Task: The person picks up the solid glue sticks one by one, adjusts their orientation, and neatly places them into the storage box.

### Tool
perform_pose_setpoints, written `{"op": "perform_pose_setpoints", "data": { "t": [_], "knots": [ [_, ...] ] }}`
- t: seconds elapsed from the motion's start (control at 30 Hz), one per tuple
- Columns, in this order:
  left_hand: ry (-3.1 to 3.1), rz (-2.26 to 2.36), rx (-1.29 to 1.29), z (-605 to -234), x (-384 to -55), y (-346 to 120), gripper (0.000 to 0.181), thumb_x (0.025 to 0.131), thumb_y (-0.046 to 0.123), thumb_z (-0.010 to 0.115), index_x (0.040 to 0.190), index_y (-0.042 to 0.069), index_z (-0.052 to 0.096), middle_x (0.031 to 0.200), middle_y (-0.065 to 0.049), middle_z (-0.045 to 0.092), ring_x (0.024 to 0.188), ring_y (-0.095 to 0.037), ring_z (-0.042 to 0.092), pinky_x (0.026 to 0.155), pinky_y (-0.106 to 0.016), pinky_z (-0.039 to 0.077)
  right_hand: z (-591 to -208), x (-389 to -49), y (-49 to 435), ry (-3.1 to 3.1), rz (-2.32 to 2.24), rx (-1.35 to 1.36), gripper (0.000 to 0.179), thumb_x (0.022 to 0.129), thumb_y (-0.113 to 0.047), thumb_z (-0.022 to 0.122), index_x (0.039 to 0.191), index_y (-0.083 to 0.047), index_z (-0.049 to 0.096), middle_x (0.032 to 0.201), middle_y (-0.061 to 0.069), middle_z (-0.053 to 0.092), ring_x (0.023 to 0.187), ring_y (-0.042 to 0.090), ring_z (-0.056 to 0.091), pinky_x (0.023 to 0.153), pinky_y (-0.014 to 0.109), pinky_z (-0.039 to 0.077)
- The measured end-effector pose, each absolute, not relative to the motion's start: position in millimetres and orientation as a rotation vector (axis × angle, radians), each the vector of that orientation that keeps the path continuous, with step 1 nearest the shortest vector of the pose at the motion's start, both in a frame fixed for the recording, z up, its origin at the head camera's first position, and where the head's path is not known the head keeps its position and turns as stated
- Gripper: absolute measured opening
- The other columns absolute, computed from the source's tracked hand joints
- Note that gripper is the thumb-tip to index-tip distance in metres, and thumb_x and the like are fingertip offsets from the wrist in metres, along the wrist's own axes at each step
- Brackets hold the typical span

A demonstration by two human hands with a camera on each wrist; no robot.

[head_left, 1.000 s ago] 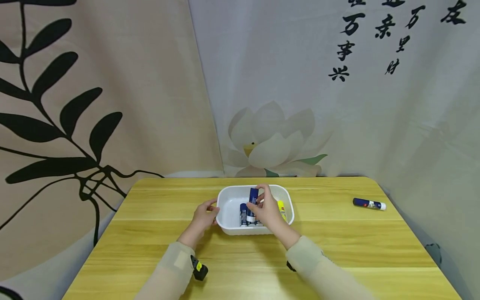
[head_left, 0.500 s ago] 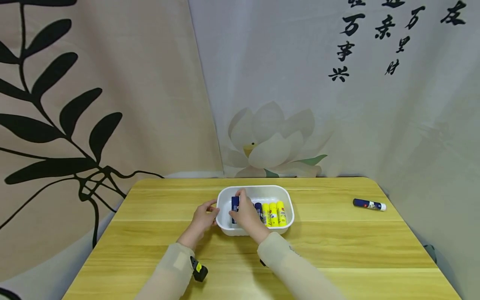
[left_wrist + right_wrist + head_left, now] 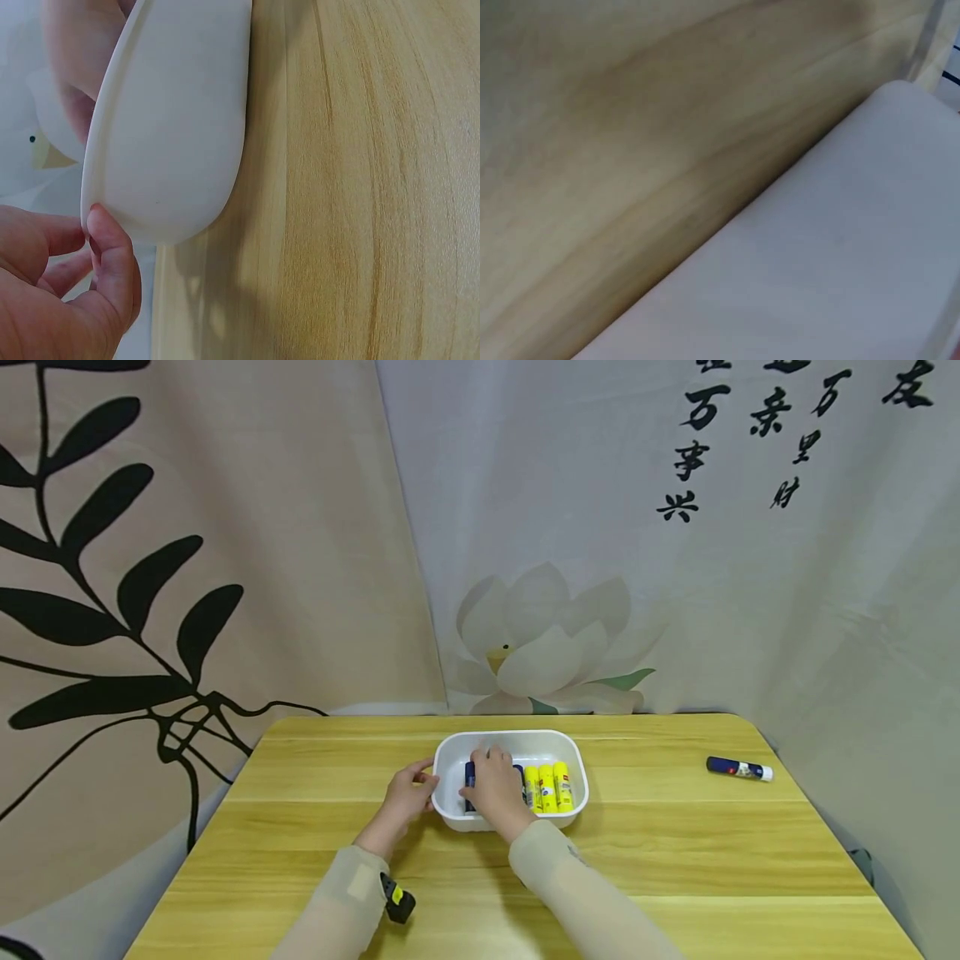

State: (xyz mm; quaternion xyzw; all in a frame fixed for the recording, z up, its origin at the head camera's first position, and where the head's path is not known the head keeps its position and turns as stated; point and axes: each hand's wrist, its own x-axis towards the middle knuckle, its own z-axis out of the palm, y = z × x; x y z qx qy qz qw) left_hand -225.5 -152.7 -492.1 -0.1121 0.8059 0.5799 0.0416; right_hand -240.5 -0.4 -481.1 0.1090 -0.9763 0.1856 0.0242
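Observation:
A white plastic basin [image 3: 528,821] stands on the table. My left hand [image 3: 409,793] pinches its left rim between thumb and fingers, as the left wrist view shows close up with the basin wall [image 3: 176,112]. My right hand [image 3: 497,789] reaches inside, its thumb and fingers at a dark blue glue stick [image 3: 470,787] near the left end. Another blue glue stick [image 3: 519,772] shows partly past the knuckles. To its right several yellow glue sticks [image 3: 547,789] lie side by side. The hand covers what lies beneath it.
A blue glue stick with a white end [image 3: 738,769] lies alone on the wooden table [image 3: 675,860] at the right. Behind the table's far edge hangs a printed curtain [image 3: 322,568]. The right wrist view holds mostly table and basin wall [image 3: 802,262].
My right hand has carried a blue glue stick leftward and lowered it into the basin's left end, uncovering the yellow ones. My left hand keeps its place on the rim.

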Motion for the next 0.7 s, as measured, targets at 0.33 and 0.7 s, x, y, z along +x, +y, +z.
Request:
{"op": "perform_pose_setpoints", "data": {
  "t": [0.33,0.7],
  "knots": [
    [2.470,1.759,-0.347,-493.9,-226.0,-151.5,0.040,0.095,0.009,0.054,0.135,0.006,0.051,0.101,-0.013,0.050,0.064,-0.012,0.050,0.061,-0.030,0.054,-486.2,-247.1,-1.8,-3.104,0.342,0.361,0.059,0.073,-0.048,0.077,0.117,-0.010,0.066,0.116,0.013,0.051,0.102,0.025,0.041,0.081,0.039,0.046],
    [2.474,1.785,-0.337,-493.1,-225.5,-152.1,0.039,0.095,0.007,0.055,0.134,0.004,0.051,0.099,-0.014,0.050,0.061,-0.012,0.049,0.054,-0.022,0.049,-483.5,-244.6,13.9,-3.035,0.434,0.488,0.061,0.080,-0.050,0.070,0.129,-0.015,0.059,0.117,0.010,0.051,0.101,0.024,0.043,0.083,0.038,0.044]
  ]
}}
